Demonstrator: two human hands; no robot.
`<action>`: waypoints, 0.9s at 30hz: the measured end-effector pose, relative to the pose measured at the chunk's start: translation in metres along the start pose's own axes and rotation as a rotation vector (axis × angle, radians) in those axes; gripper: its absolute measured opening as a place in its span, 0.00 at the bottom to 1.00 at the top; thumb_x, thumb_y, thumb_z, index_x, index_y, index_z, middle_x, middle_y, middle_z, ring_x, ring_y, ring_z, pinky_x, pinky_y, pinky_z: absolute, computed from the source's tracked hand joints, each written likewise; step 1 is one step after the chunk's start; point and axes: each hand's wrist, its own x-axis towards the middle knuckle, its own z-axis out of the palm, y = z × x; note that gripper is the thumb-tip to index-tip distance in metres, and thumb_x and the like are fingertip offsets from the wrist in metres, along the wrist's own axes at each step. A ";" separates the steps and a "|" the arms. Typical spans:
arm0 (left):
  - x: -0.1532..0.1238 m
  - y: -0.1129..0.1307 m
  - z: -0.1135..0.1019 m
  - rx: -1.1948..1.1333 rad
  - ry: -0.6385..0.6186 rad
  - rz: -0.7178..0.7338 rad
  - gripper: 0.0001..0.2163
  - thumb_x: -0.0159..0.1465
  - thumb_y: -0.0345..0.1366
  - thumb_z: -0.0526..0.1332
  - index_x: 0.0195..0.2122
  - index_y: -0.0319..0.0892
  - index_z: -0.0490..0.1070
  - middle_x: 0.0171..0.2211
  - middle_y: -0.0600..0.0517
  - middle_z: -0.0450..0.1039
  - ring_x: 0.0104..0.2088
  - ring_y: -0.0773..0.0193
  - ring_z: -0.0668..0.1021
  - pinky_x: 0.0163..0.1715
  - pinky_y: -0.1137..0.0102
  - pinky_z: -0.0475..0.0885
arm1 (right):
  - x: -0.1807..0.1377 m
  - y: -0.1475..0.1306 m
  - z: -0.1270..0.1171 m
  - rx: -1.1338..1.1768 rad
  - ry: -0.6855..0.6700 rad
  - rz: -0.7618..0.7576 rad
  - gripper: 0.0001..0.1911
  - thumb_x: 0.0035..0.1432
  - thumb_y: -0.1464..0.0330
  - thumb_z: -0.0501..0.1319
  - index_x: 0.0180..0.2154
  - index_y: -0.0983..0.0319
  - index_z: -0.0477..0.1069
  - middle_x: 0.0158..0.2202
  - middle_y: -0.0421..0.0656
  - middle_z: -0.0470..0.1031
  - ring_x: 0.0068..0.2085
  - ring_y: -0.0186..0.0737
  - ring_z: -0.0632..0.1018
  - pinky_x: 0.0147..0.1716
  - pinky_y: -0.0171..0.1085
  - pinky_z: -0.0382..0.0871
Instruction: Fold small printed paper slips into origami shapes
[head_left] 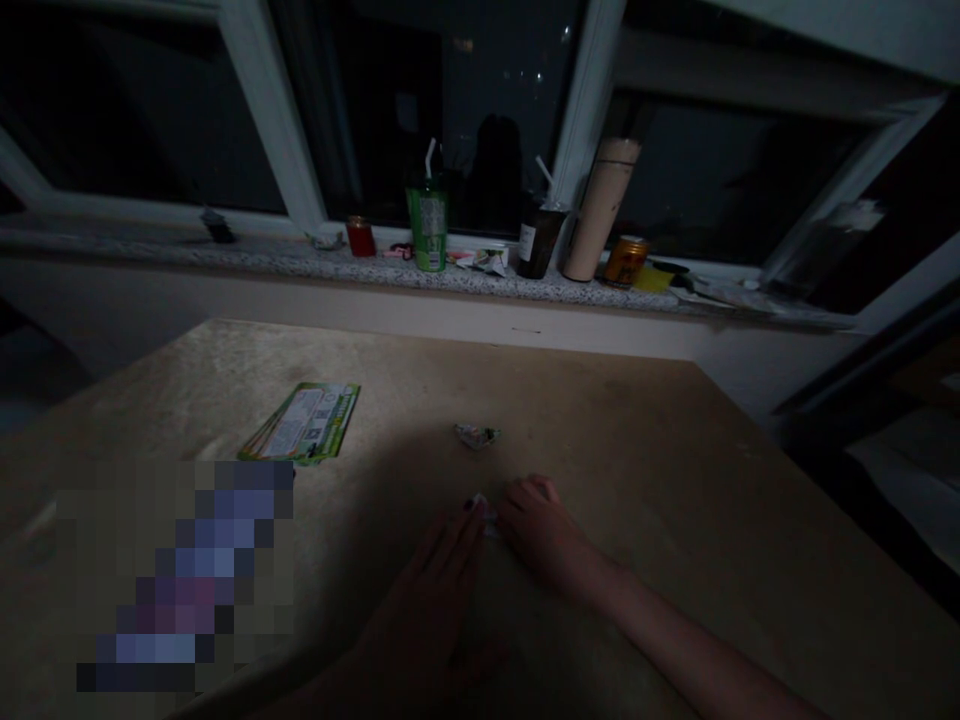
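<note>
A small pale piece of folded paper (487, 518) lies on the table between my two hands. My left hand (439, 575) is stretched flat, fingers extended, with its fingertips at the paper's left edge. From the other side, my right hand (541, 528) has its fingers curled around the paper's right edge, partly hiding it. Just beyond the hands rests a small crumpled printed paper (478, 436). The dim light and shadow blur the paper's details.
The brown table (615, 430) reaches to the wall. At left lie a fanned stack of green-edged printed cards (307, 425) and a pixelated bluish object (199, 575). The windowsill (277, 262) holds a green cup (430, 225), dark cup (538, 240), beige thermos (602, 210) and cans.
</note>
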 end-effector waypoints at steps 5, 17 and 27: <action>-0.002 -0.004 -0.002 -0.081 -0.053 0.012 0.47 0.59 0.46 0.62 0.67 0.37 0.29 0.68 0.41 0.30 0.65 0.47 0.44 0.61 0.53 0.51 | -0.001 -0.003 -0.004 0.058 0.011 0.050 0.04 0.62 0.73 0.55 0.37 0.62 0.68 0.35 0.44 0.70 0.40 0.43 0.70 0.47 0.44 0.56; 0.002 -0.002 -0.009 -0.081 -0.083 0.017 0.42 0.61 0.50 0.59 0.68 0.36 0.36 0.68 0.41 0.31 0.66 0.48 0.44 0.62 0.54 0.50 | -0.016 -0.004 -0.025 0.211 0.232 -0.093 0.07 0.63 0.69 0.56 0.42 0.57 0.71 0.41 0.43 0.73 0.48 0.44 0.69 0.55 0.49 0.52; 0.001 -0.004 -0.004 -0.078 -0.042 0.038 0.42 0.60 0.49 0.60 0.68 0.37 0.37 0.68 0.42 0.30 0.65 0.45 0.44 0.62 0.53 0.50 | -0.030 -0.018 -0.021 0.088 0.150 -0.075 0.11 0.63 0.70 0.55 0.47 0.57 0.69 0.41 0.42 0.75 0.47 0.43 0.71 0.59 0.52 0.52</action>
